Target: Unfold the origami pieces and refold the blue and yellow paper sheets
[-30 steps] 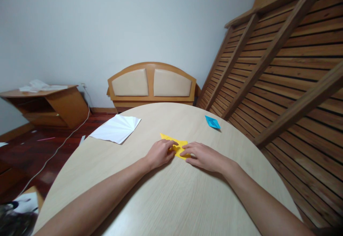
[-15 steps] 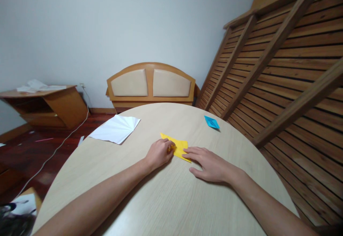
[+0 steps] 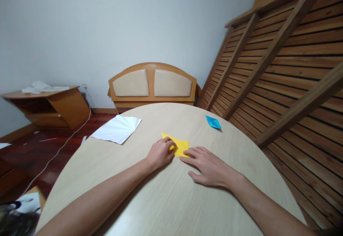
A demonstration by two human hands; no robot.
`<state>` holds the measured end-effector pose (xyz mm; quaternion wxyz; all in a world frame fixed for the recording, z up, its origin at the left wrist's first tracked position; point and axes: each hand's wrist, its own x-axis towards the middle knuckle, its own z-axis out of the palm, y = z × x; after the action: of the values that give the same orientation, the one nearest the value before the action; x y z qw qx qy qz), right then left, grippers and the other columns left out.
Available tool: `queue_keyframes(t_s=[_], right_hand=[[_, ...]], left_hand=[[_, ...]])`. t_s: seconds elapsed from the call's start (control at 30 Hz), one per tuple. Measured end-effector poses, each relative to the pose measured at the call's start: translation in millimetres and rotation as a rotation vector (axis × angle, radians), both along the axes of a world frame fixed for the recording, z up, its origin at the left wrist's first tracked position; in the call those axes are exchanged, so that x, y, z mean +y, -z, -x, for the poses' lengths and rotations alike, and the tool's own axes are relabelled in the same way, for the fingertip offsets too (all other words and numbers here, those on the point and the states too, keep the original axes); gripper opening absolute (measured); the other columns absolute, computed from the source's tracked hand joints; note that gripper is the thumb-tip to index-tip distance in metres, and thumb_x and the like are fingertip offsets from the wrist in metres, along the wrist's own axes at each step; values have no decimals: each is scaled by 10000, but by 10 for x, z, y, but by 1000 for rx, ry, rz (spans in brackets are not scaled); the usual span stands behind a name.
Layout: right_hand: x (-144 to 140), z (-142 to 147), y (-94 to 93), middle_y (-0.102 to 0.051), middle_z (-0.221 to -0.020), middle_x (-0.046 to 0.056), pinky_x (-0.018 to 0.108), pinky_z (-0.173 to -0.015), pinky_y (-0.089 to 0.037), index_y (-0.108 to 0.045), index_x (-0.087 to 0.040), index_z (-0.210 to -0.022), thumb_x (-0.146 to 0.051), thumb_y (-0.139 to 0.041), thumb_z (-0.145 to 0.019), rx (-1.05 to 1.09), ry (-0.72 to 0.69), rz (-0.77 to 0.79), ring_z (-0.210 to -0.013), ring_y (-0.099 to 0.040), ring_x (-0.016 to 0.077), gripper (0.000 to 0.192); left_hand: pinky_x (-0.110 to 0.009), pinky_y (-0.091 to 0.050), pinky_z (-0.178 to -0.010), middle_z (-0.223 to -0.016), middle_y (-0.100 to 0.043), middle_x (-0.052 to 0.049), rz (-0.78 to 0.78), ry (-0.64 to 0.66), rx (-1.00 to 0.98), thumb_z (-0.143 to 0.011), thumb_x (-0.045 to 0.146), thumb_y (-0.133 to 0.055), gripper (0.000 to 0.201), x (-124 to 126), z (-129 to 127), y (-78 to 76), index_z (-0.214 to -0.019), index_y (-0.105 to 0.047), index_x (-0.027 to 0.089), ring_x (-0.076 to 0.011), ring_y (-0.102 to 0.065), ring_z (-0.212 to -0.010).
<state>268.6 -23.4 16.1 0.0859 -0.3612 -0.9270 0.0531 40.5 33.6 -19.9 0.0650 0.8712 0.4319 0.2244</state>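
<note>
Here, left hand: curled, fingertips pinching the yellow folded paper.
Right hand: spread flat, fingertips on the paper's near edge.

The right hand now lies lower on the pale round wooden desk than a second ago, flat, only its fingertips at the near edge of the folded yellow paper sheet; more of the sheet's right half shows bare.
</note>
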Motion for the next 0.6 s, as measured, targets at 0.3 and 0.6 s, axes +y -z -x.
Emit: queue_keyframes(t_s=[0.3, 0.6], right_hand=[[-31, 26, -8, -584, -1316, 110, 465, -1066, -361, -580, -255, -1324, -359, -604, -830, -6, 32, 20, -1236, -498, 295, 506], [-47, 62, -23, -563, -1312, 105, 465, -1063, -339, -542, -266, -1354, -379, -605, -823, -33, 44, 15, -1216, -485, 299, 546]], left_hand=[[-260, -477, -752, -910, -672, -60, -43, 15, 60, -887, 122, -547, 157, 18, 1, 48, -854, -691, 173, -176, -615, -847], [-310, -509, -793, -926, -674, -89, -80, 93, 221, -957, 222, -487, 247, -59, 47, -64, -877, -713, 164, -209, -601, -897]])
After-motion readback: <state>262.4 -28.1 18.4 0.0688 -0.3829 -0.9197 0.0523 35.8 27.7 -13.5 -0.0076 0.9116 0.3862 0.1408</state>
